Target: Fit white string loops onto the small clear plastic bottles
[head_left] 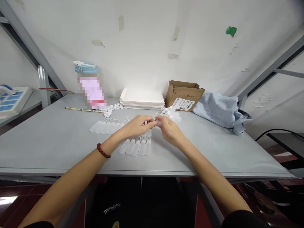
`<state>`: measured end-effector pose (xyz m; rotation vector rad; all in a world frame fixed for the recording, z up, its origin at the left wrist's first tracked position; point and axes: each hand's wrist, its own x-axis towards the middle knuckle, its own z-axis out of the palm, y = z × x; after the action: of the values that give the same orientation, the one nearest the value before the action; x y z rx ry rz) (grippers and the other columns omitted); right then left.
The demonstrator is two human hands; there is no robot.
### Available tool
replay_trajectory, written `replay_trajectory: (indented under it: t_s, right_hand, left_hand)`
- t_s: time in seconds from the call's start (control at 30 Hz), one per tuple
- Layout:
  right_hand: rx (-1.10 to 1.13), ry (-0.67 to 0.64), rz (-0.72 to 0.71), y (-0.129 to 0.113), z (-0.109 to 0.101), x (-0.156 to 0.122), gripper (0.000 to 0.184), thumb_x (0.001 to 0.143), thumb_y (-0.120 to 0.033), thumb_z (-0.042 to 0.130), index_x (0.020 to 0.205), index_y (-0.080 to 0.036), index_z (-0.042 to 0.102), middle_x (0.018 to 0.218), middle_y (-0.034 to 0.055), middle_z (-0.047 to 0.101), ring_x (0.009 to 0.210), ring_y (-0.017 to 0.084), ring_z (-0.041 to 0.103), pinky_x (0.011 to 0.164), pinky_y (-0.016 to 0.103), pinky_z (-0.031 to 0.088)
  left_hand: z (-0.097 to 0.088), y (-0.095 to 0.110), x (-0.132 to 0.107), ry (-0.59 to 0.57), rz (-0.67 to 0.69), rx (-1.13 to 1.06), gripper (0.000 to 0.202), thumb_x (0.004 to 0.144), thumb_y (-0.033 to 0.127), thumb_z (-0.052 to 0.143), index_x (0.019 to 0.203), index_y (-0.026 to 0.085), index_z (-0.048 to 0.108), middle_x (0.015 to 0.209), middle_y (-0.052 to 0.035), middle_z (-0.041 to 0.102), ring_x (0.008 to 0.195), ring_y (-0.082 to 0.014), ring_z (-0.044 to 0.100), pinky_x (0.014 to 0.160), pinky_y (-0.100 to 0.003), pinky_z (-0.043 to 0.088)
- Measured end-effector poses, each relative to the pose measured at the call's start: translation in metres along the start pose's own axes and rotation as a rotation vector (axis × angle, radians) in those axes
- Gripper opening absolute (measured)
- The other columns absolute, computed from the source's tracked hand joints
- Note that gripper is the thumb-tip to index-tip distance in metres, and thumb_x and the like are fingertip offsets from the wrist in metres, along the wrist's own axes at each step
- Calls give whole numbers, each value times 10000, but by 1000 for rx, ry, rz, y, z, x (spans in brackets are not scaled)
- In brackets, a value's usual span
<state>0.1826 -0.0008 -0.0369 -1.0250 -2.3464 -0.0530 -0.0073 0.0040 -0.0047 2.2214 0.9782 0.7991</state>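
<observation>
My left hand (140, 126) and my right hand (169, 129) meet above the middle of the table, both with fingers closed in a pinch. Between the fingertips is a small translucent plastic bottle (158, 122), mostly covered by my right fingers. My left fingertips pinch its near end; what exactly they grip there is too small to tell. Below my left hand lies a row of similar translucent bottles (135, 148) with thin white tubes at their necks. Another row of bottles (104, 127) lies to the left, partly behind my left wrist. More bottles (174, 116) lie beyond my right hand.
White caps (108, 111) are heaped at the back left, beside a thin stick (83, 109). Against the wall stand a stack of white sheets (143, 99) and an open cardboard box (184, 95). A light blue cloth (217, 109) lies at the right.
</observation>
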Motion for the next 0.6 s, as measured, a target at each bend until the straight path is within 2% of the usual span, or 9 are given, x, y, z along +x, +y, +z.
replay_trajectory:
  t_s: [0.13, 0.27, 0.33, 0.5, 0.6]
  right_hand:
    - [96, -45, 11, 3, -2, 1, 256, 896, -125, 380, 1145, -162, 426, 1024, 153, 617, 950, 240, 593, 758, 398, 510]
    - [187, -72, 29, 4, -5, 2, 250, 879, -122, 426, 1124, -167, 422, 1037, 144, 616, 940, 233, 610, 754, 387, 513]
    - [179, -61, 18, 4, -5, 2, 264, 873, -107, 420, 1128, -174, 418, 1057, 144, 612, 960, 232, 604, 763, 387, 510]
    - [35, -39, -7, 3, -5, 2, 248, 892, -106, 368, 1127, -164, 421, 1017, 157, 616, 943, 246, 582, 725, 382, 495]
    - [88, -39, -27, 1, -5, 1, 192, 914, -154, 370, 1100, -168, 418, 991, 144, 615, 899, 228, 585, 710, 356, 488]
  left_hand:
    - [5, -2, 2, 84, 215, 208, 225, 869, 294, 472, 705, 179, 576, 697, -62, 546, 775, -229, 477, 707, -347, 369]
    - [8, -4, 3, 99, 287, 294, 189, 872, 271, 466, 759, 176, 583, 737, -80, 554, 802, -241, 463, 749, -369, 359]
    - [7, -5, 2, 80, 240, 231, 255, 895, 305, 436, 719, 185, 575, 706, -63, 553, 792, -229, 477, 723, -344, 366]
    - [4, -1, 1, 2, -6, 32, 361, 910, 383, 399, 678, 175, 582, 697, -29, 583, 676, -173, 509, 628, -295, 363]
    - [2, 4, 1, 6, -48, 35, 348, 905, 379, 408, 692, 167, 585, 712, -19, 584, 675, -160, 512, 613, -284, 360]
